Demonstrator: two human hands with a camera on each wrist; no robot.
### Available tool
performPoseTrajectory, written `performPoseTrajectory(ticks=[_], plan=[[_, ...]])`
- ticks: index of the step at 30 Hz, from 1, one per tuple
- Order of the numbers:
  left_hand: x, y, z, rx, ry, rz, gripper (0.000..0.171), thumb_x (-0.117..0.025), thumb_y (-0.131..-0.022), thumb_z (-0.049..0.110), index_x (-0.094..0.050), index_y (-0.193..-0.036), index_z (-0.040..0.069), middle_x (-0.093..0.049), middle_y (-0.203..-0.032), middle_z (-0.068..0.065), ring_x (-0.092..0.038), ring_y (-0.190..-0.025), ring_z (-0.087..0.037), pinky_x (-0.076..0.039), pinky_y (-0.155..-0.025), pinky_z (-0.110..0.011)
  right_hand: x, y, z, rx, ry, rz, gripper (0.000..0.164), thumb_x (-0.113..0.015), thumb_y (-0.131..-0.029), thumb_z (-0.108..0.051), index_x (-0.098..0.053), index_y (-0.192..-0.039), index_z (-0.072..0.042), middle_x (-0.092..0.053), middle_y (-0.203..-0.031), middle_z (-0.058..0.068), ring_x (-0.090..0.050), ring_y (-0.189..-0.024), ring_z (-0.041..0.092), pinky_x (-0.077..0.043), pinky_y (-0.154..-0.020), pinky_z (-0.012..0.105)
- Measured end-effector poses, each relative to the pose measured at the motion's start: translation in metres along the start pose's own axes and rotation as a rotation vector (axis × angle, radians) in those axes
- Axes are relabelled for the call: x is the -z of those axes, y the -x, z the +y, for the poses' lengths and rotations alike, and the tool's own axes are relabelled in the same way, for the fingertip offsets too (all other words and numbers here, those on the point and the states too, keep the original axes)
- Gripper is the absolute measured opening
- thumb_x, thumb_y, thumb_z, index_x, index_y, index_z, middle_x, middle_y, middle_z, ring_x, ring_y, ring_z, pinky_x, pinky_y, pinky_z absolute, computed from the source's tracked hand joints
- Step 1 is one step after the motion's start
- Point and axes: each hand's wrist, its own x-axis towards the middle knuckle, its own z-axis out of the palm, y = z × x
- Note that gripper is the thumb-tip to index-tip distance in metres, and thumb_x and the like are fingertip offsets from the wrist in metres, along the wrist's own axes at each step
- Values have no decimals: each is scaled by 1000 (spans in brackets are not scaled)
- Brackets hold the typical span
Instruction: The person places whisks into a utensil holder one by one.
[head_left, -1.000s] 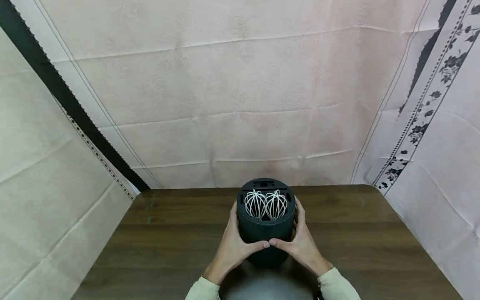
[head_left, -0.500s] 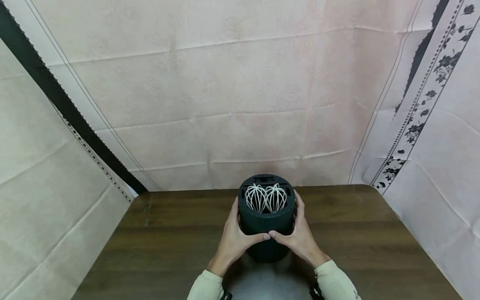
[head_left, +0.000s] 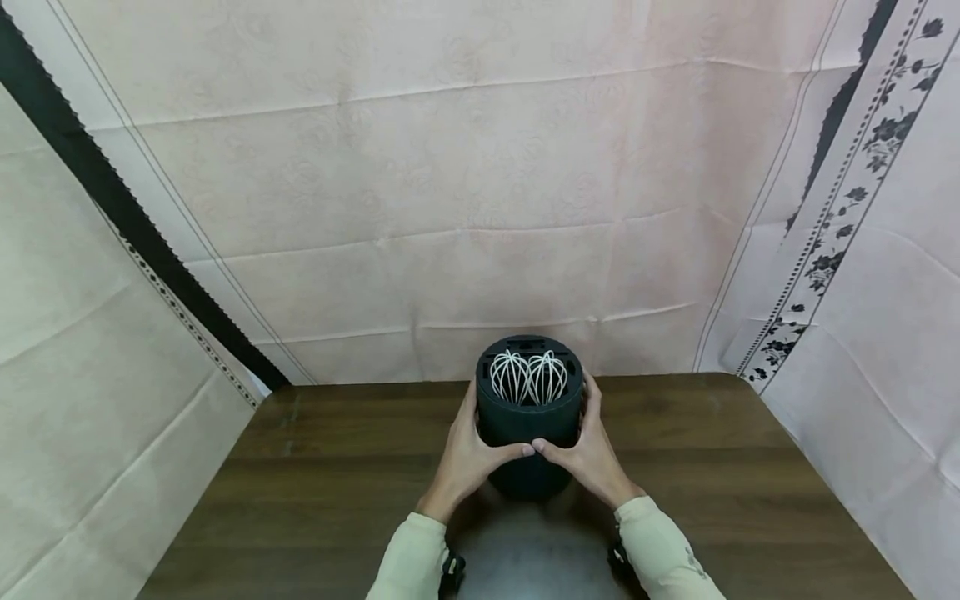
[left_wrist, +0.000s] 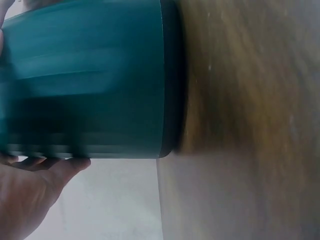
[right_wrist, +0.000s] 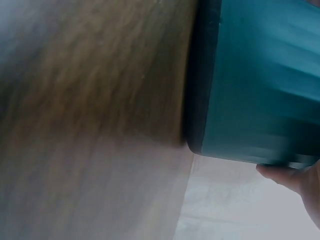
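Observation:
A dark green cylindrical canister [head_left: 528, 421] stands upright at the middle of the table, between both hands. Two white wire beaters [head_left: 528, 379] sit side by side in its slotted black top. My left hand [head_left: 470, 454] grips the near left side, while my right hand [head_left: 588, 454] grips the right side. The thumbs meet tip to tip across the front. In the left wrist view, fingers [left_wrist: 70, 167] wrap behind the green wall. The right wrist view shows the black base [right_wrist: 202, 85] close over the tabletop. Most fingers are hidden behind the canister.
The brown wooden table [head_left: 360, 517] has rounded far corners. Pale cloth [head_left: 450, 192] hangs just behind its far edge, with further cloth panels at left and right. A grey rounded shape [head_left: 532, 558] shows between the forearms.
Both hands have moved the canister away from the body, toward the table's far edge. The grip has stayed the same, and more of the sleeves now shows.

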Motion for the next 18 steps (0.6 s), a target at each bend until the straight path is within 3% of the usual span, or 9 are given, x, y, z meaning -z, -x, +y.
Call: performPoseTrajectory(ticks=[6,11,15,18], plan=[[2,-11,-7,4,-12,-7,129,-99,-74,39,-9,-167,47,-25,-171,16,-32,-155,-15,-32,-124,-56,-1,-12,7,-7,-10,8,120,-89,-85,-21,-2,-165,-45,-20,-169,5,-28,-151,32,-19,-120,75],[6,-12,-7,42,-74,-1,128,-96,-75,48,-7,-167,46,-25,-171,14,-33,-154,-16,-33,-123,-55,3,-15,5,-21,8,-34,118,-87,-88,-26,-1,-165,-45,-18,-170,7,-25,-154,36,-19,-121,74],[13,-7,-3,99,-204,17,121,-87,-78,65,-7,-167,46,-21,-173,10,-31,-157,-21,-32,-122,-62,15,-16,1,4,75,-34,104,-80,-95,-27,-6,-167,-39,-20,-171,11,-23,-156,39,-20,-122,72],[23,-5,1,137,-350,39,114,-75,-80,78,-9,-167,45,-20,-175,7,-29,-158,-26,-32,-118,-69,26,-17,-5,19,196,-9,84,-68,-105,-32,-13,-168,-34,-24,-171,12,-25,-156,38,-23,-121,71]])
